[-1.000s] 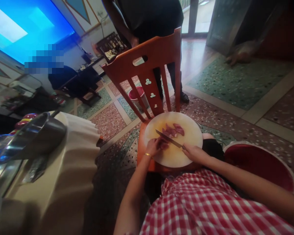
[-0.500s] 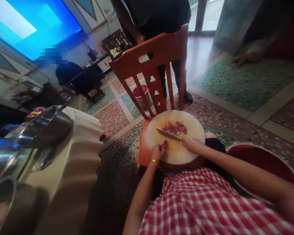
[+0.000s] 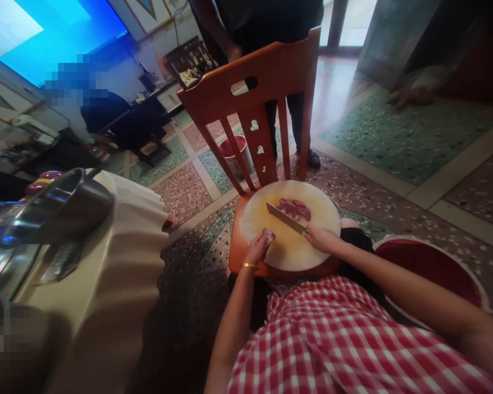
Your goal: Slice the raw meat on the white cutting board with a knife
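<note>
A round pale cutting board (image 3: 312, 241) lies on the seat of an orange wooden chair (image 3: 254, 93). Several slices of raw red meat (image 3: 294, 208) sit on its far side. My right hand (image 3: 321, 239) is closed round the handle of a knife (image 3: 285, 217), whose blade points left across the board beside the slices. My left hand (image 3: 258, 247), with a gold bangle on the wrist, is pinched on a small piece of meat (image 3: 268, 236) at the board's near left edge.
A large red basin (image 3: 431, 268) stands on the floor at my right. A person in dark clothes (image 3: 263, 22) stands behind the chair, by a small red bucket (image 3: 237, 152). At left, a steel pot (image 3: 53, 210) rests on a cloth-covered table (image 3: 119, 257). The floor is patterned terrazzo.
My left hand has drawn back from the meat pile to the board's near left edge with a small piece. The knife has shifted slightly up toward the slices.
</note>
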